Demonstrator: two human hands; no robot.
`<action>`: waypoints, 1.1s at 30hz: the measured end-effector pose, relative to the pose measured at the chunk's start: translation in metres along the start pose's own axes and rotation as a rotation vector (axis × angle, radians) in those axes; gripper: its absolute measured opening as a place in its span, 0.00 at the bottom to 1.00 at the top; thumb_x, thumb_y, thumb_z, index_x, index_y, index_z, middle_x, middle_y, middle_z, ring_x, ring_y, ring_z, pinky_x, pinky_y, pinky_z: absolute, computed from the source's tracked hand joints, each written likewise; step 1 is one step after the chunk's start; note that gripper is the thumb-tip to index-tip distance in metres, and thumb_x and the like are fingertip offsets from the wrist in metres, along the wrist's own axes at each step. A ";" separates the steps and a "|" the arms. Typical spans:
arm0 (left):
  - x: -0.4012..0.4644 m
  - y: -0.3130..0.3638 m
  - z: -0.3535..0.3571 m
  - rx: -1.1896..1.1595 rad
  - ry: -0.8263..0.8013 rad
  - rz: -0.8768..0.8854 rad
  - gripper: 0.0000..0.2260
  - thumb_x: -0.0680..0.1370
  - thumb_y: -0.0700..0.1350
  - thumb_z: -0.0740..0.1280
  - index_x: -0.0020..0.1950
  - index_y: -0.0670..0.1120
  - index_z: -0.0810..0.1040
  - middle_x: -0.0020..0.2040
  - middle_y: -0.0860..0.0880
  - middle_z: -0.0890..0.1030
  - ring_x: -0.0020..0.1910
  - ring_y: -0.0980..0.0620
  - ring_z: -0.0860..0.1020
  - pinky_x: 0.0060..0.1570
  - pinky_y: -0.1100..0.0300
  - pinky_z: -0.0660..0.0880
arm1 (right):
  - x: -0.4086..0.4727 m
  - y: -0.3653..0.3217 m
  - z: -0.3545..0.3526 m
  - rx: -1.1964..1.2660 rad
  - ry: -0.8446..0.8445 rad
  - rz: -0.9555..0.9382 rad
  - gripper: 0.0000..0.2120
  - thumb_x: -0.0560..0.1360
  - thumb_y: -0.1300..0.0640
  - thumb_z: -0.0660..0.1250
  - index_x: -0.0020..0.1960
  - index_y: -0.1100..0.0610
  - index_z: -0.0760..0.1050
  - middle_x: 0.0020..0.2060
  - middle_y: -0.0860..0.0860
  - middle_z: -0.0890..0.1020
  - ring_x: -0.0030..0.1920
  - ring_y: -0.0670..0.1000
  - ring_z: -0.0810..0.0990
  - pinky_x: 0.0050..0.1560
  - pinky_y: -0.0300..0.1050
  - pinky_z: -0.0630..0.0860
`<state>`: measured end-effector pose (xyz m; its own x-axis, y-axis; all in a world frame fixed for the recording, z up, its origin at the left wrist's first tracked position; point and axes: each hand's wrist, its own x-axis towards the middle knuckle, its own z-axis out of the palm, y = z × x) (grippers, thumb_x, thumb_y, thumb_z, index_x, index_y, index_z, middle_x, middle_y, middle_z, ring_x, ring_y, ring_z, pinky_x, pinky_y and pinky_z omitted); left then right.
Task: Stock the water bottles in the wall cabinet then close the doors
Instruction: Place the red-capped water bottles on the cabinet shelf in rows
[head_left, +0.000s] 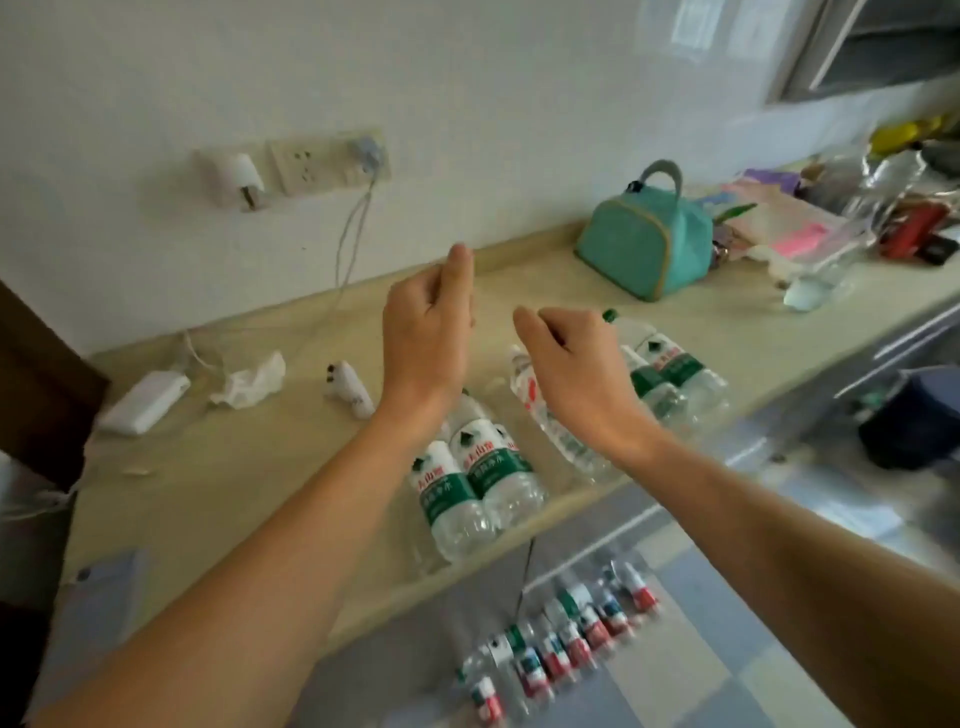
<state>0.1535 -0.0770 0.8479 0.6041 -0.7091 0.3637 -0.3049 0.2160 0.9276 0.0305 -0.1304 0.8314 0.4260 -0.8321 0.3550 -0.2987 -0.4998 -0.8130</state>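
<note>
Several clear water bottles lie on the beige counter (249, 499): a green-labelled pair (467, 483) near the front edge, a red-labelled bottle (540, 410) beside it, and another green-labelled pair (670, 374) further right. My left hand (431, 327) hovers above the counter, fingers loosely curled, holding nothing. My right hand (561, 348) hangs over the red-labelled bottle, fingers relaxed and empty. More bottles (561, 644) stand in a row on the floor below. The wall cabinet (872, 47) shows only as a frame at the top right.
A teal bag (644, 244) sits at the back of the counter, with clutter (857, 208) to its right. A white charger (143, 402), crumpled tissue (249, 382) and a plug adapter (348, 387) lie at the left. Wall sockets (306, 166) with cables are above.
</note>
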 end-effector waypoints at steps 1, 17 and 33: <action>-0.016 -0.014 0.011 -0.016 -0.042 -0.022 0.24 0.85 0.53 0.59 0.29 0.49 0.62 0.24 0.54 0.62 0.25 0.54 0.61 0.28 0.57 0.59 | -0.015 0.019 -0.001 0.006 0.033 0.055 0.27 0.82 0.53 0.61 0.27 0.51 0.58 0.18 0.44 0.62 0.22 0.44 0.60 0.26 0.37 0.59; -0.271 -0.310 0.098 0.098 -0.549 -0.851 0.20 0.84 0.56 0.60 0.37 0.46 0.73 0.25 0.58 0.72 0.26 0.60 0.69 0.28 0.65 0.68 | -0.251 0.336 0.061 0.128 0.173 0.983 0.20 0.83 0.53 0.60 0.44 0.68 0.78 0.31 0.57 0.75 0.31 0.51 0.72 0.33 0.46 0.71; -0.419 -0.711 0.077 0.507 -0.244 -1.233 0.16 0.80 0.59 0.66 0.55 0.46 0.73 0.49 0.43 0.83 0.49 0.39 0.83 0.54 0.38 0.80 | -0.385 0.630 0.205 0.134 -0.094 1.159 0.14 0.83 0.46 0.62 0.61 0.54 0.73 0.49 0.47 0.81 0.47 0.46 0.80 0.50 0.47 0.81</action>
<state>0.0602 0.0149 0.0291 0.5502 -0.3717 -0.7477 0.0679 -0.8726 0.4837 -0.1466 -0.0762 0.0878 0.0209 -0.7494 -0.6618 -0.4594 0.5807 -0.6721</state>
